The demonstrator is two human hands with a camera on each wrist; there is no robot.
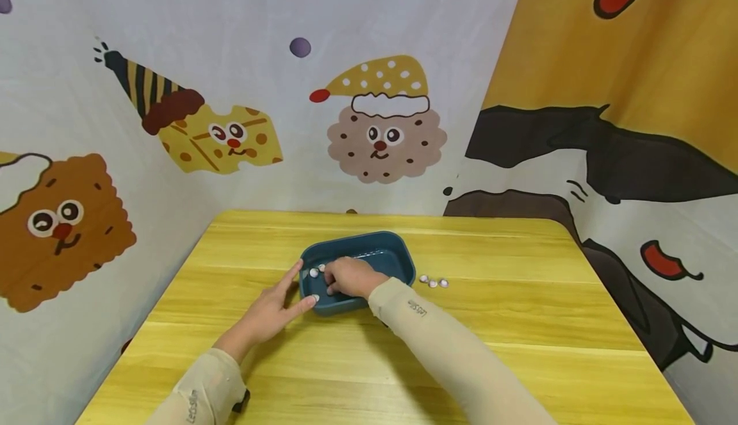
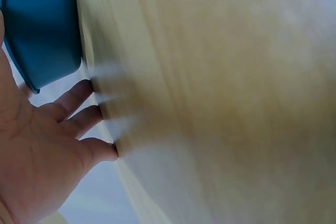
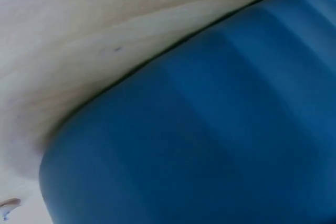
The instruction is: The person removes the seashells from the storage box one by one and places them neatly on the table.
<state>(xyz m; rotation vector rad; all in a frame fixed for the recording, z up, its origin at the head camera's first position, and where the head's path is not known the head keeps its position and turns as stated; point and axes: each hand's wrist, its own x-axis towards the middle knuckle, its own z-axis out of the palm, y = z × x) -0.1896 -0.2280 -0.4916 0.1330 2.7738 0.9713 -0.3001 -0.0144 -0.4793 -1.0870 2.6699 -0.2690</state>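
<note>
A dark blue rectangular box (image 1: 385, 259) with rounded corners sits on the table. My left hand (image 1: 268, 313) is at its left end, fingers spread, with the index fingertip at the left rim and the thumb at the near rim. In the left wrist view, other fingers stretch down to the tabletop beside the box wall (image 2: 44, 24). My right hand (image 1: 353, 277) reaches inside, fingers bent downward near small white, shell-like pieces (image 1: 314, 272) at the left. I cannot tell whether its fingertips hold one. The right wrist view is mostly filled by the box's outer wall (image 3: 184, 140).
Three small white pieces (image 1: 433, 283) lie on the table just right of the box. The yellow wood-grain table (image 1: 519, 309) ends at the back against a curtain (image 1: 254, 40) printed with cartoon figures.
</note>
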